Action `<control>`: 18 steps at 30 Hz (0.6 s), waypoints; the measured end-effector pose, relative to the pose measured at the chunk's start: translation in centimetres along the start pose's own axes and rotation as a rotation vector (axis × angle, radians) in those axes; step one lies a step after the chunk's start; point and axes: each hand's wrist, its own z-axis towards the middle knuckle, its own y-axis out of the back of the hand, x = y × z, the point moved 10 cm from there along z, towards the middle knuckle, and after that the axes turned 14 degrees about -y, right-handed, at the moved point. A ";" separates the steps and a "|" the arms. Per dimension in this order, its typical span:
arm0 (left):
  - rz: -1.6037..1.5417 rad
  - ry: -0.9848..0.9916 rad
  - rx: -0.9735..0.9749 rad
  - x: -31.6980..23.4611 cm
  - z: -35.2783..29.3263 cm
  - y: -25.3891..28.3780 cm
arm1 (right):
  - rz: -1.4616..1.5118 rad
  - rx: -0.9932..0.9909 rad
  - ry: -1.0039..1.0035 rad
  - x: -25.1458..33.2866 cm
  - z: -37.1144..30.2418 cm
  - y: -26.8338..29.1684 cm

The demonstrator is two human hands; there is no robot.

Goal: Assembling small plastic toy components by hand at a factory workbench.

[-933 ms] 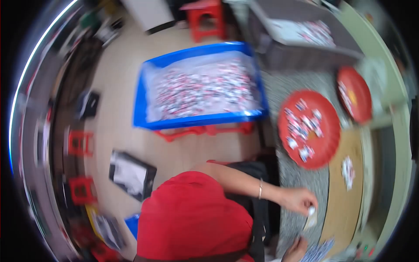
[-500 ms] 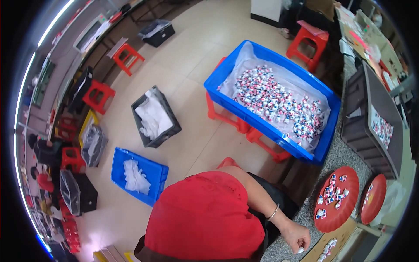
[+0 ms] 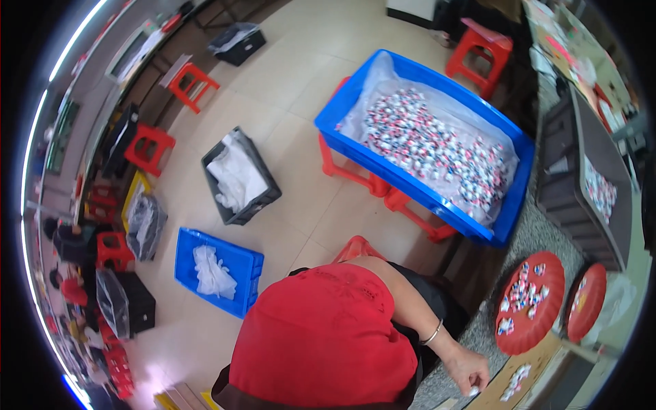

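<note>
Neither of my hands is in view. Low in the picture, a person's red cap [image 3: 321, 328] is seen from above. From beside it a bare arm with a bracelet [image 3: 432, 333] reaches to the stone-topped bench. That person's hand [image 3: 467, 371] is bent, with its fingertips pinched on a small white piece [image 3: 473, 391] whose kind I cannot make out. Close to the hand, a row of small white, red and blue figures [image 3: 515, 383] lies on a wooden board [image 3: 540, 362]. A red scalloped plate [image 3: 512, 338] behind the board holds several more such figures.
A blue tub [image 3: 410, 167] of small figures rests on red stools. Past the plate stands a grey crate [image 3: 570, 198], with a second red plate [image 3: 588, 307] nearby. A dark crate [image 3: 254, 212] and a blue bin [image 3: 239, 301] sit on the floor. People work at far left.
The view has shifted slightly, so the blue tub appears higher. The red cap has turned a little. The person's hand stays beside the board, its fingers still pinched on the white piece.
</note>
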 end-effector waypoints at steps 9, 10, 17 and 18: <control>-0.117 0.296 0.136 2.6 -1.8 -1.4 | 0.251 -0.336 -0.396 -7.8 -9.0 -1.1; -0.206 0.379 0.111 3.5 -2.2 -1.2 | 0.321 -0.416 -0.394 -8.0 -8.7 -0.9; -0.185 0.529 0.102 5.2 -2.4 -0.8 | 0.508 -0.561 -0.288 -4.0 -10.8 2.9; -0.174 0.465 0.086 4.9 -1.9 -0.6 | 0.506 -0.564 -0.310 -3.7 -10.6 3.3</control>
